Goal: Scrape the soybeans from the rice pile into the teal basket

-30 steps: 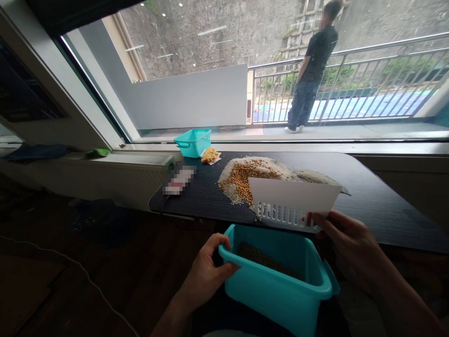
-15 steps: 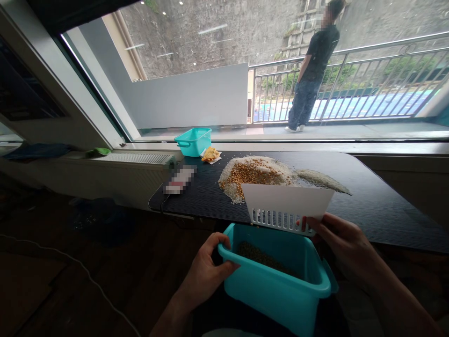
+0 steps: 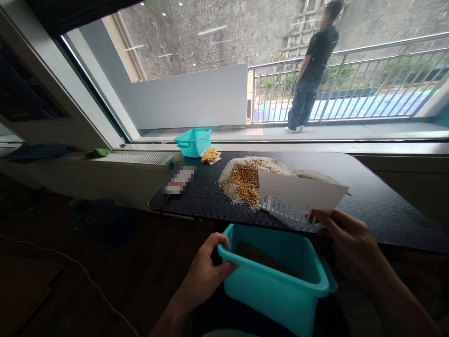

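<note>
Over at the lower left of the frame, a pale cord (image 3: 89, 281) trails across the dark floor. Above it, left of centre, a bit of green cloth (image 3: 98, 152) lies beside the grille of a radiator (image 3: 133, 159). Next comes a blurred-out flat object (image 3: 179, 180) on the left end of the dark table (image 3: 396, 210), then a small turquoise basket (image 3: 191, 150) with something yellow and crumpled (image 3: 210, 155) on white paper just beside it.

Below, the left hand (image 3: 206, 264) is clamped on the left corner of a bigger turquoise bin (image 3: 270, 295), thumb along the near rim, fingers hooked over. The bin fills the lower middle, in front of the table edge, with dark grains (image 3: 263, 260) inside. A heap of white and golden grains (image 3: 242, 180) spreads over the table at the centre. Right of that, a white slotted card (image 3: 301, 194) slants down to the right, slots along its lower edge; I can't tell whether it touches the heap. Outside, at the upper right, a person (image 3: 312, 70) stands by a railing (image 3: 377, 84). Behind the card lies a paler pile (image 3: 315, 175). Farthest right, the right hand (image 3: 351, 229) pinches the card's lower right corner, thumb and fingers closed on it.
</note>
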